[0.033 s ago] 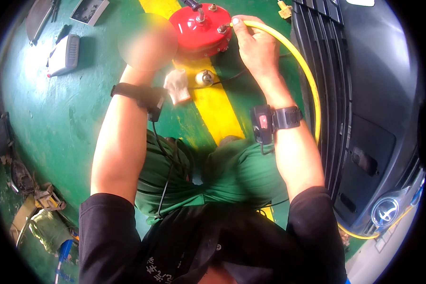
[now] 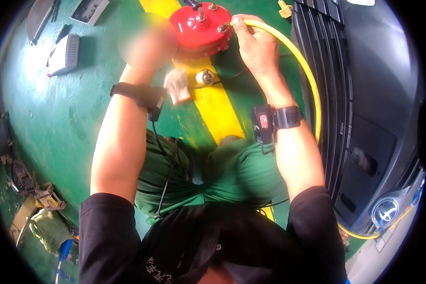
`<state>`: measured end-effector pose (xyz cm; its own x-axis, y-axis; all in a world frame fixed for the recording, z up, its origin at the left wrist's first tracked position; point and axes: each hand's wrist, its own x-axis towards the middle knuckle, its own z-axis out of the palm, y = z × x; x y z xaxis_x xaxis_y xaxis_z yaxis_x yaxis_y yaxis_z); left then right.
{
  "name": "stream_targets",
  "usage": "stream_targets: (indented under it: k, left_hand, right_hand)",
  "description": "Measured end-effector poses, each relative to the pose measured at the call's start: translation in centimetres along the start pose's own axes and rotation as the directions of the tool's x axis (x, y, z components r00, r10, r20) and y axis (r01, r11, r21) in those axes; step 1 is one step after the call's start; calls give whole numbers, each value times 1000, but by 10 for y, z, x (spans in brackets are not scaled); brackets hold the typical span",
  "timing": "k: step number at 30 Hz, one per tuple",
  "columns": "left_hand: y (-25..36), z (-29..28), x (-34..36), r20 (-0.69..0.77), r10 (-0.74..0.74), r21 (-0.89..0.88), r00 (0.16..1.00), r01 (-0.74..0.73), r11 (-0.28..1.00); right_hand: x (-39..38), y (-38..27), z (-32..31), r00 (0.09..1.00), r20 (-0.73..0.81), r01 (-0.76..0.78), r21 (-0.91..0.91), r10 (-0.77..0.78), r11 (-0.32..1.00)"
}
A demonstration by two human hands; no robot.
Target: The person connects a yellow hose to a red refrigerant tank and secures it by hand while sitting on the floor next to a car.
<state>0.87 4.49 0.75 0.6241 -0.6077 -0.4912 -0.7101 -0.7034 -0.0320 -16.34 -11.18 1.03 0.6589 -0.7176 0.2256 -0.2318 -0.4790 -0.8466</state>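
Observation:
A round red canister (image 2: 199, 28) with metal fittings on top sits on the green floor ahead of me. My right hand (image 2: 255, 45) pinches the end of a yellow hose (image 2: 312, 94) against a fitting on the canister's right rim. My left hand (image 2: 147, 42) is blurred out at the canister's left side, so its grip is unclear. Both wrists carry black bands. A white rag (image 2: 177, 85) and a small brass knob (image 2: 205, 77) lie just below the canister on a yellow floor stripe (image 2: 217, 113).
A dark car front with grille slats (image 2: 364, 118) fills the right side, and the hose runs along it. A grey box (image 2: 64, 54) lies at the upper left. Tools and green cloth (image 2: 45, 217) are at the lower left.

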Motion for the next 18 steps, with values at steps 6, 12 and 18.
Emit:
stream_targets:
  k: [6, 12, 18]
  left_hand:
    - [0, -2, 1, -1, 13, -14, 1000, -13, 1000]
    - [3, -15, -3, 78, -15, -121, 997, 24, 992]
    - [-19, 38, 36, -88, -68, -107, 994, 59, 992]
  right_hand:
    - [-2, -4, -1, 997, 36, -61, -12, 62, 998]
    - [5, 3, -2, 998, 42, 50, -63, -48, 997]
    - [15, -6, -3, 998, -22, 64, -86, -66, 994]
